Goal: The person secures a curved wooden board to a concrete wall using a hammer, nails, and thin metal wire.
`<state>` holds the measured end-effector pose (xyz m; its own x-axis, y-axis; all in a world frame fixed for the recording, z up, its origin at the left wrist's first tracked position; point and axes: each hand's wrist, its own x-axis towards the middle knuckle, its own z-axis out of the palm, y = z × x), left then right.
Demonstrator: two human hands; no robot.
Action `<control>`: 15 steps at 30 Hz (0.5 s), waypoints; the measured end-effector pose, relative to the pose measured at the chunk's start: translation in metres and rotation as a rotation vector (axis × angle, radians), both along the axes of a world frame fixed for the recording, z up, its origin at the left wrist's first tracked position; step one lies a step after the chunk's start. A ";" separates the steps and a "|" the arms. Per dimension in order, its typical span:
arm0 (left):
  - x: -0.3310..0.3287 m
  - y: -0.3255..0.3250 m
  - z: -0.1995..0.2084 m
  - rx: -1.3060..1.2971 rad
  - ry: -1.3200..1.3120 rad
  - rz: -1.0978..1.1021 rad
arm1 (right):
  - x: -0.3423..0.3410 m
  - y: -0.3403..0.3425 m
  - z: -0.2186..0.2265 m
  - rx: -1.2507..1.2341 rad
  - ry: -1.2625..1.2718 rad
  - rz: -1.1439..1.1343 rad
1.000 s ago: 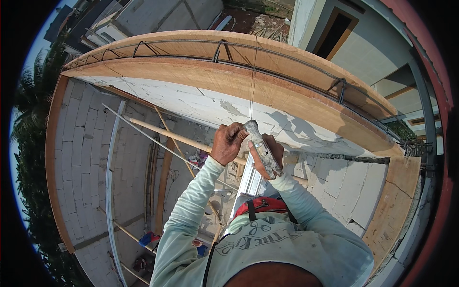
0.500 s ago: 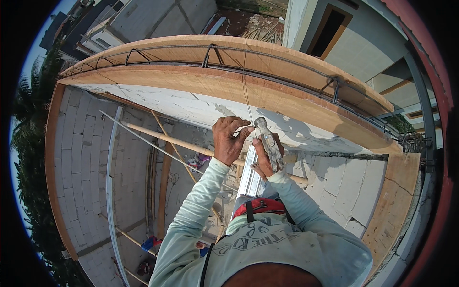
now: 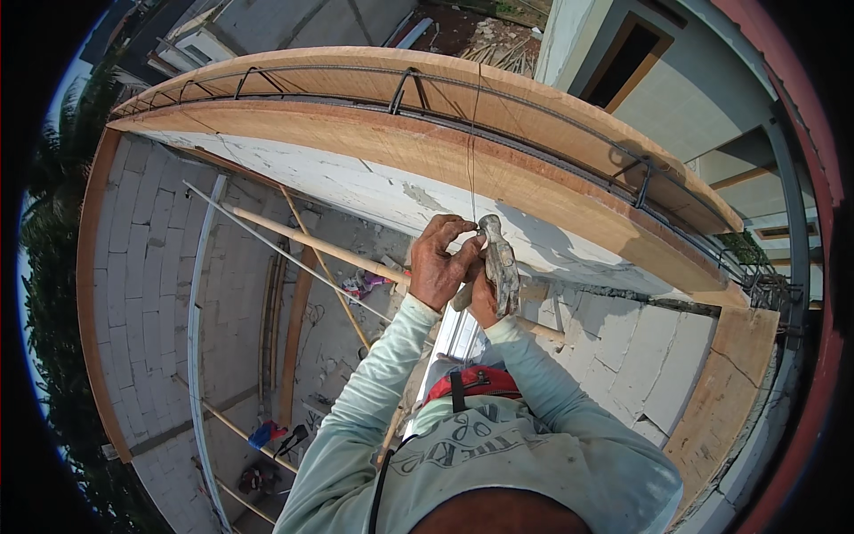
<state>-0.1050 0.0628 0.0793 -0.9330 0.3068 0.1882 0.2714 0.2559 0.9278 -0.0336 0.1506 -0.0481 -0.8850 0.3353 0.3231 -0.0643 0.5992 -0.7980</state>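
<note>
In front of my chest, the fingers of my left hand (image 3: pixel 438 262) are pinched together at the lower end of a thin wire (image 3: pixel 472 173). This wire runs up over the timber form board to the steel bars. Close against it on the right, my right hand (image 3: pixel 483 298) is closed around a worn, grey-spattered hammer (image 3: pixel 503 274), its metal head pointing up. Part of the hammer's handle shows between my hands. My right fingertips are mostly hidden behind the left hand and the hammer head.
Two curved-looking form boards (image 3: pixel 356 133) stand along the wall top, with a steel rebar cage (image 3: pixel 405 89) between them. Below lie bamboo poles (image 3: pixel 311 242), a pale metal bar (image 3: pixel 197 356) and a light block wall (image 3: pixel 142 267). A timber board (image 3: pixel 725 383) edges the right side.
My hands have come closer together, the left one overlapping the right. The hammer head has turned and stands more upright. The whole view has shifted slightly.
</note>
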 end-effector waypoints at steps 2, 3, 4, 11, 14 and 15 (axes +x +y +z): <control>0.002 0.001 -0.001 -0.084 0.095 0.027 | 0.002 0.001 0.012 -0.165 0.023 0.044; 0.004 0.003 -0.002 -0.076 0.094 0.025 | 0.002 0.002 0.022 -0.318 0.048 0.079; 0.006 0.005 -0.006 -0.090 0.179 0.063 | 0.001 0.002 0.021 -0.310 0.046 0.076; 0.017 0.007 -0.027 0.080 0.181 0.178 | 0.000 0.004 0.059 -0.324 0.021 0.097; 0.020 0.007 -0.031 0.128 0.022 0.233 | -0.002 0.003 0.058 -0.445 -0.025 0.084; 0.020 0.007 -0.032 0.120 -0.001 0.242 | -0.004 0.004 0.055 -0.413 -0.047 0.075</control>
<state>-0.0847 0.0694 0.0472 -0.9767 0.0506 0.2087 0.2147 0.2010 0.9558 -0.0372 0.1544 0.0073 -0.9224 0.3625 0.1333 -0.0530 0.2232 -0.9733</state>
